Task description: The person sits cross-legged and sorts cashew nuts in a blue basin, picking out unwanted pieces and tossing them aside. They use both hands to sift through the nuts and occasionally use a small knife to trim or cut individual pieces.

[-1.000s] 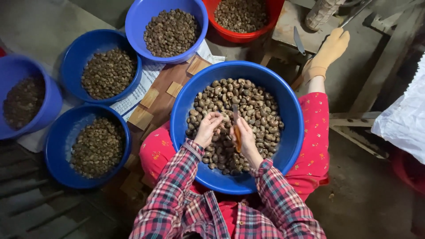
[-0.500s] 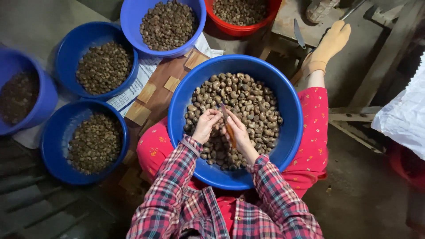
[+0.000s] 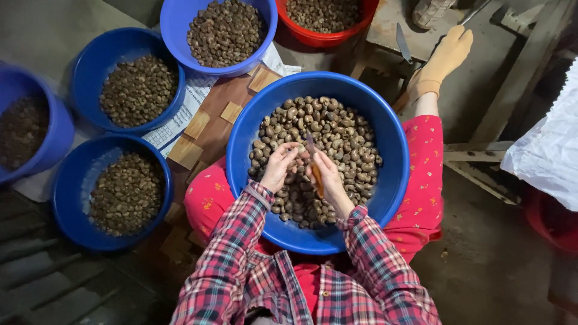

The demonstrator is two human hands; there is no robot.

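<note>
A big blue basin point(image 3: 394, 150) rests on my lap, filled with brown cashew nuts point(image 3: 337, 138). Over its middle my left hand point(image 3: 280, 165) pinches a single nut point(image 3: 300, 149) at its fingertips. My right hand point(image 3: 328, 176) grips a small knife point(image 3: 313, 164) with an orange handle, its blade pointing up against the nut. Both sleeves are red plaid, and my legs are in red trousers.
Three blue bowls of nuts point(image 3: 138, 90) point(image 3: 123, 192) point(image 3: 224, 30) and a red one point(image 3: 325, 15) stand to the left and front, another blue bowl point(image 3: 27, 126) at far left. Wooden blocks point(image 3: 197, 125) lie on paper. A second knife point(image 3: 402, 43) lies on a low bench. White sack point(image 3: 548, 150) at right.
The view has shifted slightly. My hands stay over the basin's middle, with the knife still worked against the nut held by my left fingers.
</note>
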